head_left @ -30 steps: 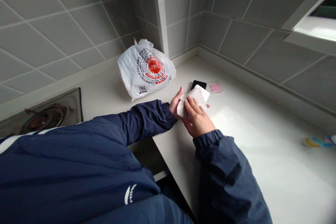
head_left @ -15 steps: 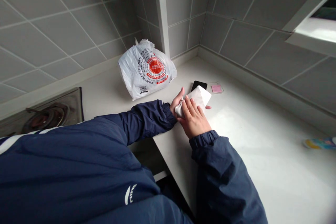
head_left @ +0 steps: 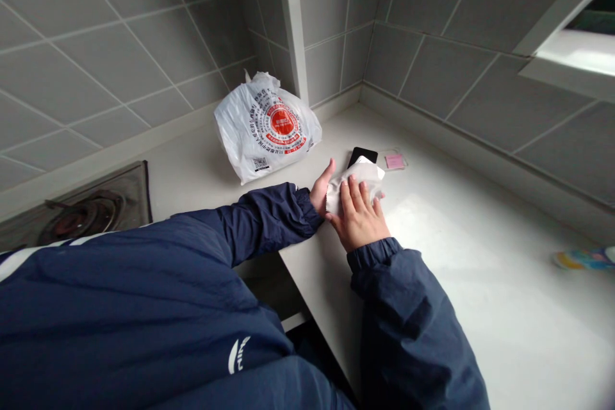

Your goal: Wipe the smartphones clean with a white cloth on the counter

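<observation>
A white wipe sachet [head_left: 356, 182] with a zigzag edge lies between my hands, just above the white countertop. My right hand [head_left: 358, 214] presses on top of it with the fingers spread. My left hand [head_left: 320, 189] holds its left side from below, with the thumb pointing up. Behind the sachet, a black phone [head_left: 362, 155] lies partly hidden. A small pink card in a clear sleeve [head_left: 394, 161] sits just to its right.
A white plastic bag with a red emblem [head_left: 264, 128] stands on the white countertop [head_left: 480, 307] near the tiled wall. A gas burner [head_left: 81, 218] is set at the left. A colourful packet [head_left: 583, 259] lies at the right edge.
My right hand has flattened onto the sachet, its fingers now spread and pointing further up. The sachet lies flatter between my hands.
</observation>
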A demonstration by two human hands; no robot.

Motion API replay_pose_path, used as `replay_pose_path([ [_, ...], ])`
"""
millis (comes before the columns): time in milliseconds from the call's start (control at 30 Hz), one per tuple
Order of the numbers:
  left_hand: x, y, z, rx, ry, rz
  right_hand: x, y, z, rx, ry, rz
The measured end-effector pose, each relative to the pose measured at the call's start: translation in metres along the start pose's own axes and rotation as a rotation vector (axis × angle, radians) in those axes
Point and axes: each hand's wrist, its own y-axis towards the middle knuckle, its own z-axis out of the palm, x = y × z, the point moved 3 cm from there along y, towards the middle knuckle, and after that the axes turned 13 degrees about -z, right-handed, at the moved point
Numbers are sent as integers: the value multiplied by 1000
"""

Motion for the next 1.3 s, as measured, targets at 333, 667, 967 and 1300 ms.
replay_pose_path([
  [333,-1,2,0,-5,98,-22,13,4,3,-99,7,56],
  [667,6,0,3,21,129,-30,24,5,6,-190,38,148],
  [967,15,6,4,-4,106,26,18,5,7,-272,63,239],
  [1300,14,4,1,-42,76,49,16,3,7,-235,69,304],
])
